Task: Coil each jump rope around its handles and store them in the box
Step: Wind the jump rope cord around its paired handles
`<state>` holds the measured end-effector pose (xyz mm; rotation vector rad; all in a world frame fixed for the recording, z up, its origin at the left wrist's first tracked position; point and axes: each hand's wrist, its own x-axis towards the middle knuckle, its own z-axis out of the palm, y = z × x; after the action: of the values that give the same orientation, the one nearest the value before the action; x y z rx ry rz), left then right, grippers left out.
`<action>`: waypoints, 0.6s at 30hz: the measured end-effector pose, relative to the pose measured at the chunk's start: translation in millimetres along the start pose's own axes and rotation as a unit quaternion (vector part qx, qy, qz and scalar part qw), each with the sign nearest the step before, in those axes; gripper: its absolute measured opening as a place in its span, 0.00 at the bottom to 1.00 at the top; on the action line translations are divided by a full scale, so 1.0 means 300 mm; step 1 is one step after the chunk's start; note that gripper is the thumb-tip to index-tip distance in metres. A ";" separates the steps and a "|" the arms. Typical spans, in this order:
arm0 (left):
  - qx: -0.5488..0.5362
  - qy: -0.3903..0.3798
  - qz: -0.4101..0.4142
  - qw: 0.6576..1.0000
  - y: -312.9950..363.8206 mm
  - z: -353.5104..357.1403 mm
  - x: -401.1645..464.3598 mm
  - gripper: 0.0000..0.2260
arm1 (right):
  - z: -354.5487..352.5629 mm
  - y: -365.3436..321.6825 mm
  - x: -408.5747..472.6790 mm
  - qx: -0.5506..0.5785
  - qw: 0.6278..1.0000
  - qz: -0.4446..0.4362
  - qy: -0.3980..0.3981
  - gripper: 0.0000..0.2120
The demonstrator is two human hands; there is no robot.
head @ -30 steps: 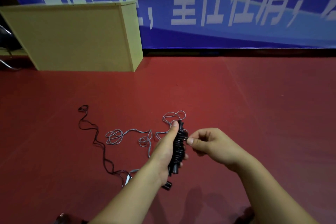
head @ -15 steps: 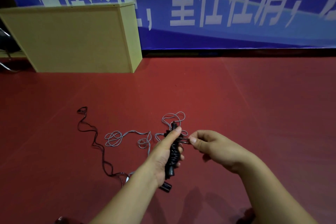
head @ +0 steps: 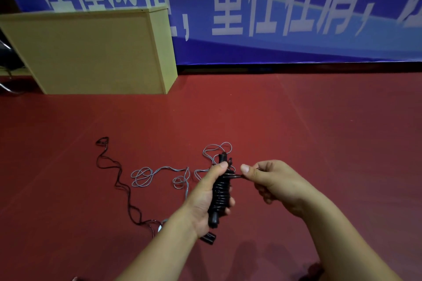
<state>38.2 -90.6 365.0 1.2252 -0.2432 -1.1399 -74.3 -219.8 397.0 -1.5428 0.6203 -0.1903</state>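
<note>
The left hand grips the black jump rope, its cord already coiled round the paired handles, thumb laid along the upper end. Just right of that bundle, the right hand pinches the free end of the black cord between thumb and forefinger (the other fingers curl under). Below the bundle a separate black handle lies on the red floor. Left of and beyond the bundle a grey rope sprawls in loose loops; further left runs a dark rope. Well beyond, up-left, stands the yellow box against a blue banner.
</note>
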 end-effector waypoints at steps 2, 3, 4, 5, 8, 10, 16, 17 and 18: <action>-0.008 0.001 0.011 1.000 0.004 -0.003 -0.002 0.18 | -0.004 0.001 -0.002 0.042 0.999 0.002 -0.016 0.13; -0.011 0.001 0.021 1.000 0.006 -0.003 -0.002 0.17 | -0.005 0.002 -0.003 0.065 0.998 0.000 -0.020 0.10; -0.014 -0.003 0.031 0.999 0.007 -0.003 -0.003 0.17 | -0.005 0.003 -0.003 0.087 0.996 -0.003 -0.024 0.06; -0.016 -0.010 0.040 0.999 0.007 -0.003 -0.002 0.19 | -0.005 0.002 -0.002 0.110 0.994 -0.005 -0.025 0.03; -0.026 -0.034 0.046 0.998 0.008 -0.007 0.000 0.27 | -0.002 -0.002 0.006 0.177 0.984 -0.001 -0.018 0.08; -0.043 -0.061 0.030 0.997 0.012 -0.011 -0.003 0.26 | 0.000 -0.004 0.012 0.227 0.974 0.003 -0.006 0.14; -0.113 -0.135 -0.048 0.983 0.022 -0.021 -0.017 0.20 | 0.024 0.001 0.016 0.290 0.957 -0.018 0.002 0.14; -0.128 -0.142 -0.054 0.980 0.024 -0.022 -0.018 0.20 | 0.032 0.003 0.017 0.260 0.965 -0.033 0.007 0.12; -0.140 -0.146 -0.059 0.978 0.027 -0.022 -0.017 0.20 | 0.040 0.007 0.019 0.221 0.974 -0.051 0.019 0.11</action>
<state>44.8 -83.4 371.0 0.8318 -0.2238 -1.4061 -64.3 -212.1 392.6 -1.1405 0.4880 -0.4087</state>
